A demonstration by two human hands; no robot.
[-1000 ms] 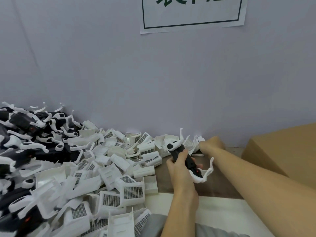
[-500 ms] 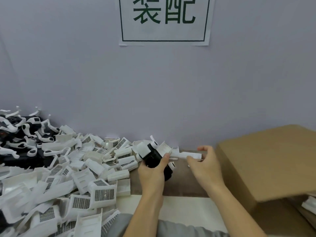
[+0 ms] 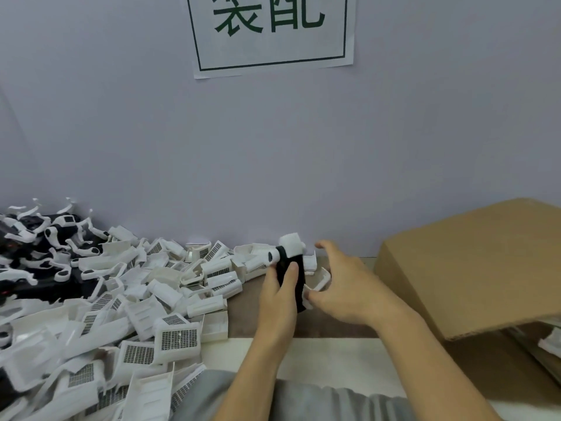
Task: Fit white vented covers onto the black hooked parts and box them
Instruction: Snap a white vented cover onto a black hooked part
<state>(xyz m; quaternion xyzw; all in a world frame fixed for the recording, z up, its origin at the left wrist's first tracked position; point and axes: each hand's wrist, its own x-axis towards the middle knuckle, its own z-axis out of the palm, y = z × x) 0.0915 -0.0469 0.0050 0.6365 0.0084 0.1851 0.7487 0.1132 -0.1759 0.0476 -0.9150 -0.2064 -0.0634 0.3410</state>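
My left hand (image 3: 280, 294) grips a black hooked part (image 3: 290, 273) upright over the brown table strip, thumb on its dark face. A white piece (image 3: 292, 244) sits at the part's top end. My right hand (image 3: 346, 288) is just right of it, fingers spread and lightly curled around a white cover piece (image 3: 318, 279) that touches the part's right side. How firmly it holds that piece I cannot tell. A heap of white vented covers (image 3: 176, 332) fills the left of the table. Black hooked parts (image 3: 36, 238) pile up at the far left.
A cardboard box (image 3: 473, 268) stands at the right with a flap raised; white parts show inside it (image 3: 551, 344). A grey wall with a paper sign (image 3: 270, 31) closes the back. White paper (image 3: 328, 357) lies along the near table edge.
The view has tilted and shifted. My left hand turned the black part upright. My right hand came in from the back of the table and now cups a white piece against the part.
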